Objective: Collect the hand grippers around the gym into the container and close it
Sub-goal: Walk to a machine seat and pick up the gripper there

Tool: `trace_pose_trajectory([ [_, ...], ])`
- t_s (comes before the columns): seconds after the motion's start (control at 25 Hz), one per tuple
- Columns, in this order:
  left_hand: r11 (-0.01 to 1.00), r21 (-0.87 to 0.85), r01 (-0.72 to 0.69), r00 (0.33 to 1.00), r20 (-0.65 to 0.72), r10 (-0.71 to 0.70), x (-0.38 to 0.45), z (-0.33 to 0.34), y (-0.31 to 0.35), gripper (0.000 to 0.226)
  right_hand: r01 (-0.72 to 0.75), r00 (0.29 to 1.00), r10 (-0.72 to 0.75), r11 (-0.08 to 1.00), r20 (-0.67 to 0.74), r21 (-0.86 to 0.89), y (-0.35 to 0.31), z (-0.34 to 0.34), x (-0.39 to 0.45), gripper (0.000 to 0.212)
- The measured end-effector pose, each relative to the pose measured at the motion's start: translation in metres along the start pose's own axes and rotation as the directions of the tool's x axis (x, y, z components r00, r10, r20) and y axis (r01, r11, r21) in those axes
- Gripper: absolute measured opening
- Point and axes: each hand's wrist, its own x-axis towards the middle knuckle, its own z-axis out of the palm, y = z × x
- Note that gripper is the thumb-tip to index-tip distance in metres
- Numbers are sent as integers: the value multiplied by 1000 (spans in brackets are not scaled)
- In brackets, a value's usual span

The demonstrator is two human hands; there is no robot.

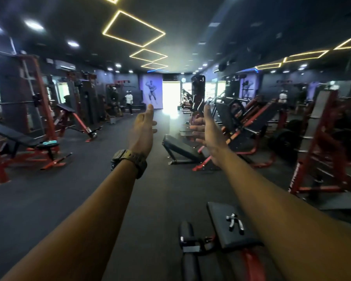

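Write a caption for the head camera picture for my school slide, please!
Both empty hands, left hand and right hand, reach out over the gym floor; a hand gripper lies on the bench pad below.

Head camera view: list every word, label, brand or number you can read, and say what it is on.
None can be read.
Red lettering high on the far wall: too blurred to read.
Poster: shows a posing figure, no legible text.
Red frame of the rack on the right: possible lettering, too blurred to read.
Wristwatch: no readable face or brand.
Hand gripper: no visible marking.
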Motion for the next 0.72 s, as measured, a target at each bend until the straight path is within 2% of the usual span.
trace_pose_trajectory([
  [0.2, 996, -86, -11, 999, 52, 16, -91, 105, 33, 61, -2, 996, 1, 1000, -85, -7, -17, -137, -72, 61],
  [0.36, 993, -87, 78, 994, 89, -70, -175, 168, 57, 72, -49, 992, 46, 999, -121, -23, -17, -224, -135, 70],
  [0.56, 992, -26, 124, 983, 142, -119, -238, 200, 65, 77, -117, 982, 105, 991, -158, -72, -5, -284, -200, 61],
  [0.72, 987, -6, 162, 971, 178, -158, -280, 199, 61, 77, -171, 966, 147, 980, -214, -98, 2, -306, -249, 71],
])
